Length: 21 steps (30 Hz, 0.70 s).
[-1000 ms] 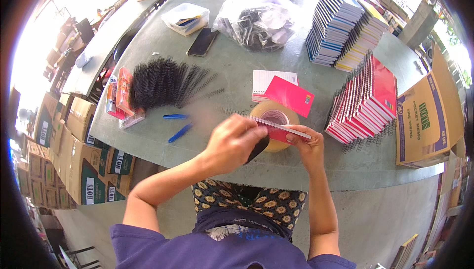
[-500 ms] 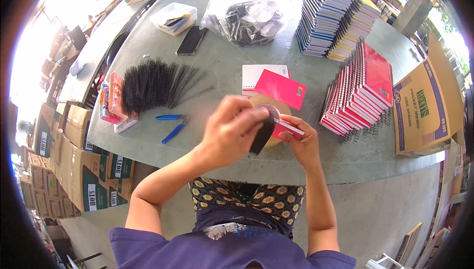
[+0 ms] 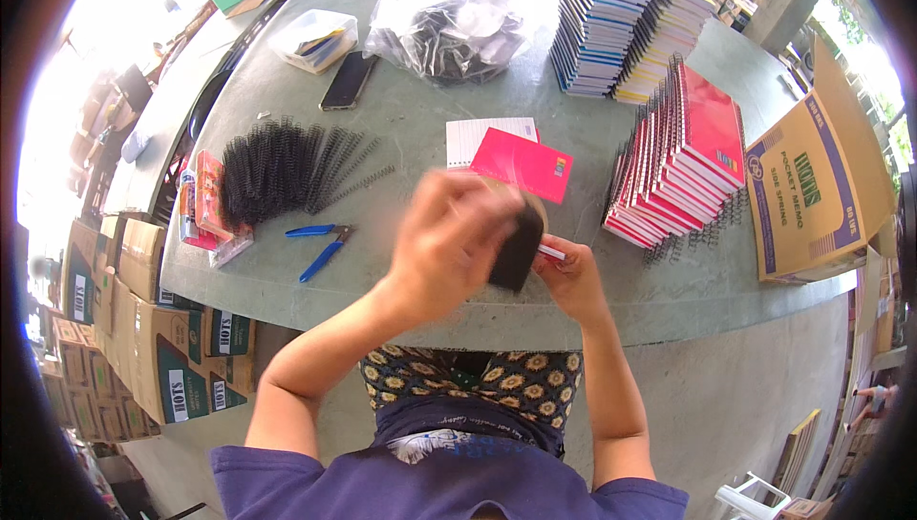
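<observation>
Over the table's near edge my right hand (image 3: 571, 276) is closed on a small notebook (image 3: 551, 253), whose white page edges show at the fingers. A black panel (image 3: 519, 251), perhaps its back cover, stands beside the pages. At the panel's top is my left hand (image 3: 444, 248); motion smears its fingers, so what they pinch, if anything, cannot be made out. Just beyond, a loose pink-red cover (image 3: 523, 165) overlaps lined white sheets (image 3: 478, 136). Blue-handled pliers (image 3: 323, 248) lie open to the left, near a heap of black spiral coils (image 3: 277, 171).
Spiral-bound red notebooks (image 3: 683, 157) stand at the right, by an open cardboard box (image 3: 812, 191). Behind them rise stacks of blue and yellow notebooks (image 3: 607, 19). A clear plastic bag (image 3: 454, 23), a phone (image 3: 348, 81) and a plastic tub (image 3: 315, 40) sit at the back.
My left hand still works at the top of the black panel, which now stands more upright and broad to view. The notebook's pink-red face has turned mostly out of sight. The whole view has shifted slightly.
</observation>
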Each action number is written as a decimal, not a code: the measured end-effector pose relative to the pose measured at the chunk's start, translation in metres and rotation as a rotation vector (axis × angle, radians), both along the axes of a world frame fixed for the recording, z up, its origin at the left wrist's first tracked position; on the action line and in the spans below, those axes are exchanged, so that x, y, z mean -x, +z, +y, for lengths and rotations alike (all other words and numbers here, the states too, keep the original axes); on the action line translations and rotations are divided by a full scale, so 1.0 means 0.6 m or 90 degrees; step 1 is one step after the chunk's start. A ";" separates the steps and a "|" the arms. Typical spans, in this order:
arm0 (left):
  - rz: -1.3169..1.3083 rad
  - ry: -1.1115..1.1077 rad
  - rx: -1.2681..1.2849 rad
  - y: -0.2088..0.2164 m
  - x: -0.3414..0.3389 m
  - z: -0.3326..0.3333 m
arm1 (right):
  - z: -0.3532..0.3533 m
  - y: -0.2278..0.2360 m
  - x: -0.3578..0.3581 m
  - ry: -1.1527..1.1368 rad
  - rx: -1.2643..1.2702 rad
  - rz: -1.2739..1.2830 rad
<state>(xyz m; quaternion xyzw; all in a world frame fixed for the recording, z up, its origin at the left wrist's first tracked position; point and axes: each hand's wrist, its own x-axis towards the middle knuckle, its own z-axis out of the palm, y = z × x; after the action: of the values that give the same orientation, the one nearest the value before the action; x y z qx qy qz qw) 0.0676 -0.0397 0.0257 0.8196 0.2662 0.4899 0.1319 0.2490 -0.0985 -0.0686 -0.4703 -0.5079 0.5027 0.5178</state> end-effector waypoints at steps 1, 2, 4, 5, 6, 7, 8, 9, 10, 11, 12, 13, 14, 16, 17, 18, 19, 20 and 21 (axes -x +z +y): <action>-0.048 0.085 -0.014 0.016 0.002 0.007 | -0.004 -0.004 0.001 0.010 0.015 -0.017; -0.020 0.074 0.007 0.006 -0.003 0.007 | -0.004 -0.006 0.002 0.005 -0.008 -0.001; 0.175 -0.069 0.058 -0.049 0.002 -0.010 | 0.007 0.017 0.008 0.007 -0.061 0.018; 0.257 -0.141 0.093 -0.072 0.012 -0.021 | 0.010 0.024 0.009 0.020 -0.064 -0.015; 0.260 -0.150 0.207 -0.092 0.028 -0.034 | 0.012 0.028 0.009 0.029 -0.067 -0.046; 0.234 -0.105 0.221 -0.107 0.052 -0.029 | 0.011 0.028 0.012 0.038 -0.067 -0.072; 0.210 -0.066 0.237 -0.118 0.079 -0.019 | 0.011 0.025 0.015 0.034 -0.060 -0.052; 0.254 0.004 0.280 -0.118 0.105 -0.005 | 0.012 0.023 0.015 0.010 -0.102 -0.049; 0.244 0.056 0.250 -0.125 0.131 0.007 | 0.016 0.020 0.016 -0.006 -0.145 -0.045; 0.231 0.084 0.226 -0.136 0.150 0.018 | 0.020 0.017 0.019 -0.018 -0.190 -0.043; 0.275 0.113 0.153 -0.127 0.159 0.021 | 0.026 0.012 0.024 -0.048 -0.171 0.009; 0.317 0.141 0.080 -0.116 0.164 0.021 | 0.027 0.012 0.024 -0.059 -0.171 0.004; 0.277 0.137 0.072 -0.105 0.162 0.020 | 0.029 0.014 0.024 -0.071 -0.171 -0.002; 0.195 0.130 0.064 -0.078 0.149 0.006 | 0.025 0.022 0.029 -0.080 -0.151 0.024; 0.213 0.104 -0.006 -0.061 0.128 0.002 | 0.020 0.029 0.032 -0.079 -0.133 0.054; 0.227 0.079 -0.078 -0.041 0.097 0.001 | 0.016 0.031 0.033 -0.072 -0.117 0.068; 0.243 0.056 -0.151 -0.028 0.074 0.002 | 0.012 0.035 0.035 -0.062 -0.102 0.085; 0.303 0.044 -0.154 -0.025 0.062 0.007 | 0.009 0.032 0.035 -0.047 -0.087 0.088; 0.363 0.025 -0.158 -0.026 0.047 0.014 | 0.006 0.028 0.030 -0.038 -0.072 0.091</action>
<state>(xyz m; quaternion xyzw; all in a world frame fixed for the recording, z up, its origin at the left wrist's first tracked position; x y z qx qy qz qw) 0.0396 -0.0313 0.0103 0.9284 0.2466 0.2718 -0.0586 0.2307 -0.0947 -0.0520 -0.4183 -0.4829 0.4895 0.5934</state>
